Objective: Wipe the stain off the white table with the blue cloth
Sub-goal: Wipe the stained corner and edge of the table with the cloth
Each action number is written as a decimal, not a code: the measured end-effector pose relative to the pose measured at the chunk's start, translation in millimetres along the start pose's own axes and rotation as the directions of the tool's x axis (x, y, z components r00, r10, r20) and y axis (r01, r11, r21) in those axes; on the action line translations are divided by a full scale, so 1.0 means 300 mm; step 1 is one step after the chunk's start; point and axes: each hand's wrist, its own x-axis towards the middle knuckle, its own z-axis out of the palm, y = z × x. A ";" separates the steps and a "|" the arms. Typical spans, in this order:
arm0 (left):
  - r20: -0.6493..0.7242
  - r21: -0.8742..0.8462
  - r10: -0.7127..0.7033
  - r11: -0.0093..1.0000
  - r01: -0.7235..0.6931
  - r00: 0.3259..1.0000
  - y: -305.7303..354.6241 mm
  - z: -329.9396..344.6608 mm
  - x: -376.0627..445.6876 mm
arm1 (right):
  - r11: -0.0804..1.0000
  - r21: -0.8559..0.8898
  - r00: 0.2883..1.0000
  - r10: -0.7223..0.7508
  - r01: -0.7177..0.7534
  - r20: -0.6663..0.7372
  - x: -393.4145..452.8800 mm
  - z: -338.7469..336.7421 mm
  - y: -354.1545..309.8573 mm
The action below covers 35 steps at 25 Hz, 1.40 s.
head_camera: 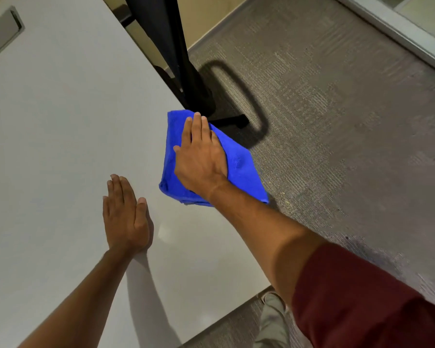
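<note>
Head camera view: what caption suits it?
Right hand presses blue cloth at white table edge; left hand rests flat.

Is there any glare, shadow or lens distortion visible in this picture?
Head view: a small bright glare patch on the white table beside the left hand; the left forearm casts a soft shadow; the chair throws a dark looped shadow on the carpet; the wide lens bends straight edges.

A grey, finely ribbed carpet floor (337, 121) fills the right half of the frame. At upper centre stands a black chair (171, 46) with a dark fabric back, its black base leg (232, 120) reaching right across the carpet and casting a looped shadow beside it. At the upper left edge lies a grey rectangular recessed panel (0, 36). A pale metal door frame strip (392, 28) crosses the upper right corner. A maroon sleeve (362, 302) occupies the lower right, with light khaki trousers (271, 320) just left of it.
</note>
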 end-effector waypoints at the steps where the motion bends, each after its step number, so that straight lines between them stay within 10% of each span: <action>1: -0.004 0.004 0.000 1.000 0.000 1.000 -0.003 0.003 0.001 | 1.000 0.015 1.000 -0.001 0.001 -0.003 0.038 -0.002 -0.010; 35: 0.006 -0.001 0.029 1.000 -0.029 1.000 -0.033 0.015 0.012 | 0.999 0.040 1.000 -0.007 0.008 -0.022 -0.123 -0.007 0.069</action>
